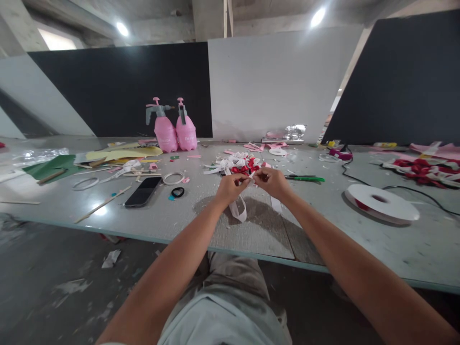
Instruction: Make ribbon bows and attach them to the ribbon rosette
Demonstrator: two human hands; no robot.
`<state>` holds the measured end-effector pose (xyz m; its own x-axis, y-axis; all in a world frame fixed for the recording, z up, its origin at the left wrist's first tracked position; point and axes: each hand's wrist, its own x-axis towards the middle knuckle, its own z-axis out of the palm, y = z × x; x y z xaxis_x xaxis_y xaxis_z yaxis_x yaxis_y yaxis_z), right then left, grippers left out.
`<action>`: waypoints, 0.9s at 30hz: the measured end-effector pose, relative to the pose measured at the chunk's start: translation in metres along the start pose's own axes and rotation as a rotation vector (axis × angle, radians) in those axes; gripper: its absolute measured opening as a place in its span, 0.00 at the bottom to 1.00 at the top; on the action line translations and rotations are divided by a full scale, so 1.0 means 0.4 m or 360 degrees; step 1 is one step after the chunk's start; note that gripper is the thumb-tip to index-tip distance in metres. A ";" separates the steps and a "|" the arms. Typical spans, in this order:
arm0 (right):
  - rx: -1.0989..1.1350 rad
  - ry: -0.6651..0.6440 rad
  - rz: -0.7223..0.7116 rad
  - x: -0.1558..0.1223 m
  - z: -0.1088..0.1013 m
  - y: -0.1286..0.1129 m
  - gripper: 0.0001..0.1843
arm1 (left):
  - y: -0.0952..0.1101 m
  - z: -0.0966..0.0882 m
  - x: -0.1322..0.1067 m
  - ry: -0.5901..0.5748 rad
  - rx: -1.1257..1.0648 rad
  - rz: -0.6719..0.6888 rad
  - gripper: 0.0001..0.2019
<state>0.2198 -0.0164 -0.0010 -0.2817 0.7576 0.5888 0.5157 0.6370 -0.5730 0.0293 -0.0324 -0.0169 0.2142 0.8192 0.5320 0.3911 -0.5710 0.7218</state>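
My left hand and my right hand meet above the table, fingertips nearly touching. Both pinch a white ribbon, whose loop hangs below my left hand; another white end hangs under my right. The exact fold between the fingertips is too small to make out. Just behind the hands lies a heap of white and red ribbon pieces, partly hidden by them. Green-handled scissors or a similar tool lie right of my right hand.
A white ribbon spool lies at right, near a black cable and red-white ribbons. At left are a phone, white rings, a black tape ring, white scissors and pink spray bottles. The table's front edge is close.
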 end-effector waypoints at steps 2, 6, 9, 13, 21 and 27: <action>-0.0095 0.0049 0.0046 0.001 -0.003 0.000 0.06 | 0.002 0.001 0.000 0.0003 -0.0017 -0.0011 0.16; -0.0011 0.0079 0.0001 0.006 -0.011 -0.009 0.09 | 0.007 0.006 0.004 -0.0027 -0.0251 -0.0056 0.17; 0.0156 -0.0112 -0.0063 0.008 -0.012 -0.012 0.18 | 0.014 0.006 0.009 -0.0072 -0.0489 -0.0103 0.17; 0.0267 -0.0331 0.0167 0.008 -0.013 -0.004 0.29 | 0.021 0.003 0.011 -0.0169 -0.0616 -0.0114 0.16; 0.0739 -0.0384 0.0176 0.006 -0.004 -0.011 0.30 | 0.014 0.005 0.007 -0.0241 -0.0749 -0.0153 0.13; 0.0847 -0.0484 0.0379 0.000 -0.007 -0.016 0.27 | 0.013 0.005 0.007 -0.0188 -0.0665 -0.0151 0.15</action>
<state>0.2187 -0.0211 0.0041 -0.4654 0.8434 0.2683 0.1434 0.3710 -0.9175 0.0339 -0.0330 -0.0125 0.3049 0.8556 0.4182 0.0235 -0.4457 0.8949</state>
